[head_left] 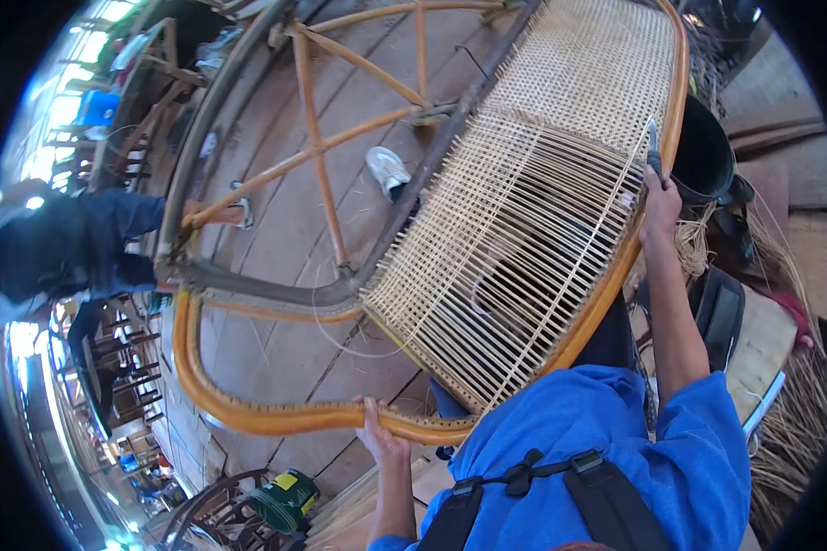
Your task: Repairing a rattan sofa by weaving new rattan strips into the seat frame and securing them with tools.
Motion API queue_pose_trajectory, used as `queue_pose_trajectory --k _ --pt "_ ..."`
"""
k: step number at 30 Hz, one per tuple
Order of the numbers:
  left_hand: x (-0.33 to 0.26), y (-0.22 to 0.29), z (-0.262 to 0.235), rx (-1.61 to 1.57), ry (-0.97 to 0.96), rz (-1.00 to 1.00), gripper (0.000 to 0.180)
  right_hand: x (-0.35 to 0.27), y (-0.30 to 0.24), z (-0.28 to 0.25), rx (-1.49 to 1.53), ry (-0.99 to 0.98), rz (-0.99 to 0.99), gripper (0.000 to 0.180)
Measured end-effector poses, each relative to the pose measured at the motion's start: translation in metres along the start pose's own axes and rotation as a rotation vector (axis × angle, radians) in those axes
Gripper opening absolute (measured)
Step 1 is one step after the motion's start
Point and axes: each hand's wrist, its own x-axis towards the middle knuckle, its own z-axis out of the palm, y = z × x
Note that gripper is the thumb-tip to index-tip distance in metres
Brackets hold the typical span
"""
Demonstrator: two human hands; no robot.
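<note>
Item 1: cane panel (510, 151), 1 pc., pale, set in orange-brown frame (605, 296); ctr. to 1 o'clock of view, long axis approx. 1 to 7 o'clock. Far end closely woven, L strip likewise; mid-to-near sect. on R side open, mostly parallel strands, w/ a few lengthwise ones crossing nr. R rim.

Item 2: R hand (662, 207), closed round slim knife-like tool (653, 151), tip to 12 o'clock. Sits at panel's 3 o'clock edge, abt. midway along; nearer hand of the two. Open sect. lies at its 8 o'clock. Contact w/ strands: can't tell.

Item 3: L hand (383, 436), clamped on curved rail (289, 420); panel at its 1 o'clock. Hands well apart.

Surrounds: dark pole frame (289, 289), 10 to 12 o'clock, alongside panel; white shoe (389, 167), 12; black bucket (708, 147), 2, just beyond R hand; loose cane bundle (804, 427), 4; green bin (283, 503), 7; co-worker (64, 243), dark clothing, 9.
</note>
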Motion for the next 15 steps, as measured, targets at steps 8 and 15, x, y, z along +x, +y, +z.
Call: queue_pose_trajectory --k 8,15 --pt "-0.006 0.009 -0.022 0.38 0.099 -0.153 0.032 -0.024 -0.001 -0.001 -0.003 0.06 -0.021 0.029" --pt "0.001 0.008 -0.034 0.44 -0.241 0.038 0.04 -0.002 -0.002 -0.016 0.033 -0.093 -0.034 0.03"
